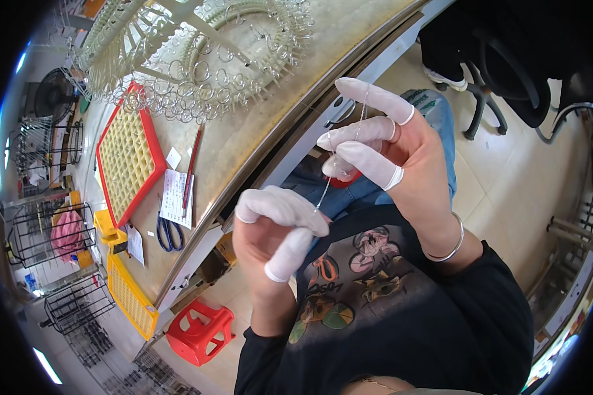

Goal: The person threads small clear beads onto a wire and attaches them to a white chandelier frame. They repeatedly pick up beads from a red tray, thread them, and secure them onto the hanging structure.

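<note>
1. Left hand [260,243]: thumb and bent index finger are pinching the lower end of a thin silver chain [327,186].
2. Right hand [412,158]: fingers are partly spread and holding the upper stretch, chain running over the index finger and down by the thumb; fingertips are overlapping, so which ones are actually clamping it is hard to tell.
3. Chain is stretching at a slant between the two hands, in front of the body, off the tabletop edge.
4. White finger covers [286,255] are sheathing the fingers; a silver bangle [456,240] is circling the right wrist.
5. Person is wearing a black top [441,316] and blue jeans [447,131].
6. Tabletop [234,141] is carrying dark-handled scissors [170,234], with a printed card [172,197] just beside and a thin red stick [193,161] lying partly on that card.
7. Red-rimmed tray [154,141] with a yellowish grid is lying past the card; a pale green rack [207,33] hung with clear rings [197,105] is standing near it.
8. Yellow tray [152,324] is sitting at the tabletop's end; red stool [184,341] is standing on the floor below.
9. Farther off, black wire racks [79,304] and a dark fan [53,94] are standing.
</note>
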{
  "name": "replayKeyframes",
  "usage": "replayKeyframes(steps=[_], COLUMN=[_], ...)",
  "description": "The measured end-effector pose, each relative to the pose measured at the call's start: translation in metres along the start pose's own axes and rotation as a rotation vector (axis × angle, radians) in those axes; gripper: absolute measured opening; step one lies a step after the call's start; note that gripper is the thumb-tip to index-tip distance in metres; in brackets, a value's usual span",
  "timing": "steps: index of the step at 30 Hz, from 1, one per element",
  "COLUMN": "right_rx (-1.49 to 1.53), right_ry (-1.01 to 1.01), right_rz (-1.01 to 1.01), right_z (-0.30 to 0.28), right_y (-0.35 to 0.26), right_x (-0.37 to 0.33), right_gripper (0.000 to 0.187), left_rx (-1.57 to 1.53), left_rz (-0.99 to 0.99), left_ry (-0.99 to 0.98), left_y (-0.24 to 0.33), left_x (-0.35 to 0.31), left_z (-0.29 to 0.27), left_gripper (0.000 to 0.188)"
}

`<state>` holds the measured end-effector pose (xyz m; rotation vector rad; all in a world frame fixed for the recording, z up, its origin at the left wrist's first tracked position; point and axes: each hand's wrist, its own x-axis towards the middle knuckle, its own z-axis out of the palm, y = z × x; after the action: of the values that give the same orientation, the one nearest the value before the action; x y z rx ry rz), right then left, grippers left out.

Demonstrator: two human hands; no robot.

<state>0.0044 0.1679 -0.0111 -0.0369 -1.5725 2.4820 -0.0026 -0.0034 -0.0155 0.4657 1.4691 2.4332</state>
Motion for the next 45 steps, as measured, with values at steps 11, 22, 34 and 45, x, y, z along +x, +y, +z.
replayKeyframes(steps=[11,22,34,45], right_rx=[0.072,-0.01,-0.323,-0.154], right_ry=[-0.049,-0.029,-0.026,0.002], right_rz=[0.111,0.0,-0.195,-0.237], right_z=[0.015,0.017,0.01,0.012], right_y=[-0.019,-0.016,-0.007,0.015], right_x=[-0.01,-0.014,-0.013,-0.007], right_gripper=[0.052,0.048,0.043,0.04], left_rx=[0.15,0.572,0.58,-0.039], left_rz=[-0.18,0.26,0.327,-0.068], left_ry=[0.021,0.048,0.203,0.115], left_y=[-0.029,-0.021,-0.014,-0.016], left_x=[-0.002,0.015,0.01,0.012], left_z=[0.009,0.016,0.01,0.01], left_gripper=[0.025,0.044,0.016,0.012])
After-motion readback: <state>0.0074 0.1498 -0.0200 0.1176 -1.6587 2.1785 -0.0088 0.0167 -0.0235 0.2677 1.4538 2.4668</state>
